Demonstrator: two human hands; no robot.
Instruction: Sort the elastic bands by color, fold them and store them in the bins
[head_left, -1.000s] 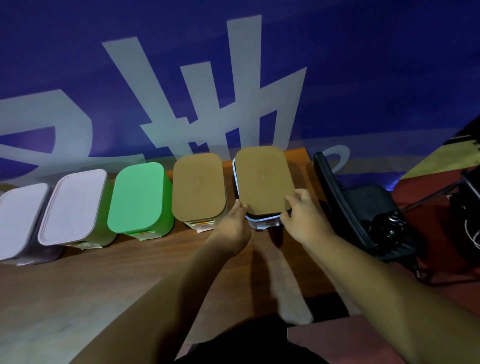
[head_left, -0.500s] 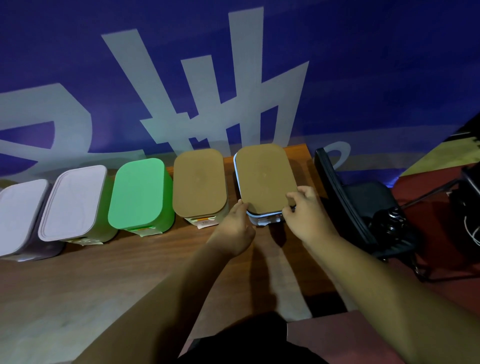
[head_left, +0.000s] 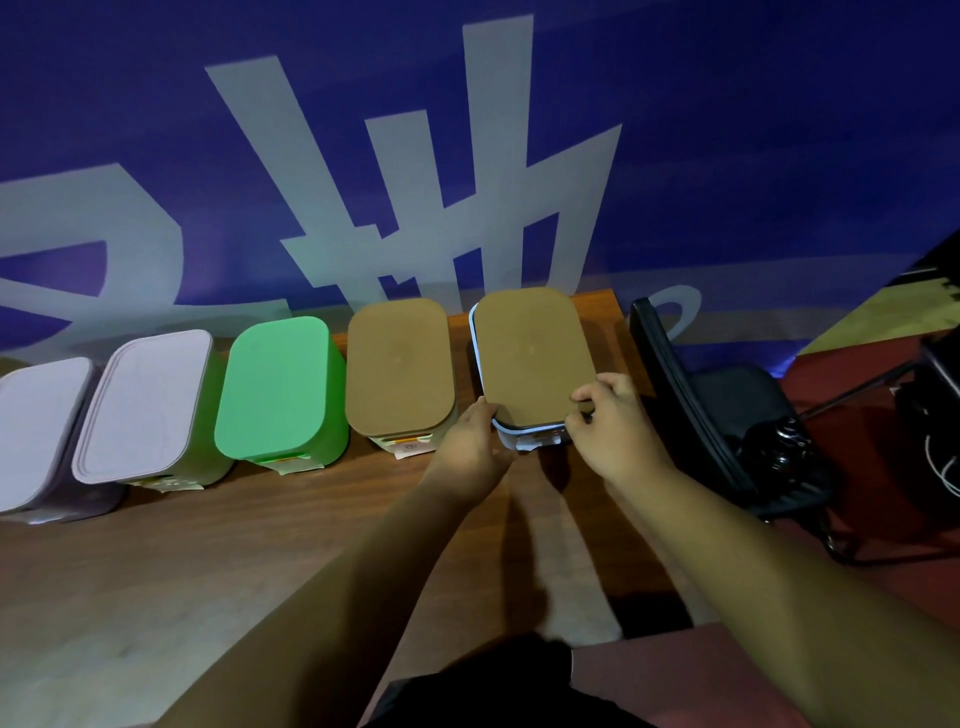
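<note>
A row of lidded bins stands along the back of the wooden table. The rightmost is a white bin with a brown lid. My left hand grips the lid's near left corner and my right hand pinches its near right corner. The lid sits on the bin, shifted slightly to the right. To its left stand another brown-lidded bin, a green bin, a green bin with a pale lid and a pale purple bin. No elastic bands are visible.
A blue banner with large pale lettering hangs right behind the bins. A black chair stands just off the table's right end, with cables and dark gear beyond it on the red floor.
The brown lid has come down onto the white bin. My right hand has shifted onto the lid's near right corner; my left hand stays at the near left corner.
</note>
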